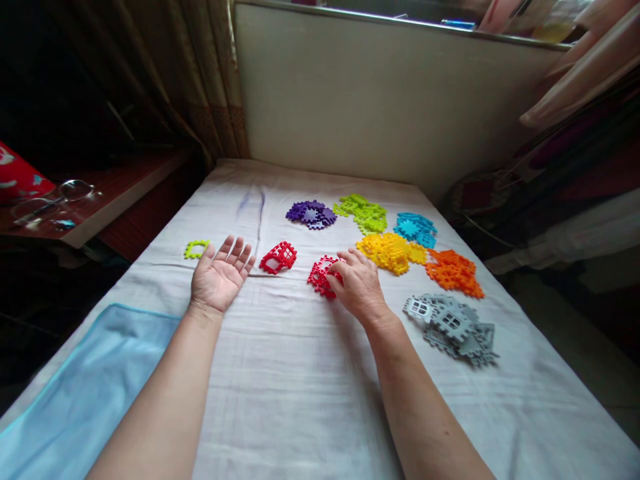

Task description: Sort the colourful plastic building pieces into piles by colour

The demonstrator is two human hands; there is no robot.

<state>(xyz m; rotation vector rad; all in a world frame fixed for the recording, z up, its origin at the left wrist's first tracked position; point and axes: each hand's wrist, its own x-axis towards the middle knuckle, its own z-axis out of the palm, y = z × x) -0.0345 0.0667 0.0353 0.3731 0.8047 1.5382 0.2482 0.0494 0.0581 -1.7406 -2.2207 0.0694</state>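
The left hand [220, 280] lies palm up, fingers spread, between a lime piece [189, 251] and a few red pieces [286, 256]. The right hand [359, 281] reaches to a red pile [320, 275], its fingertips at the pile's near right edge; whether they grip is unclear. Behind and to the right lie purple [311, 215], green [367, 212], blue [416, 229], yellow [393, 252], orange [455, 272] and grey piles [457, 323]. All rest on a pale sheet [280, 387]. A blue cloth [100, 380] lies at the near left, glasses [77, 190] on a side table [125, 190].
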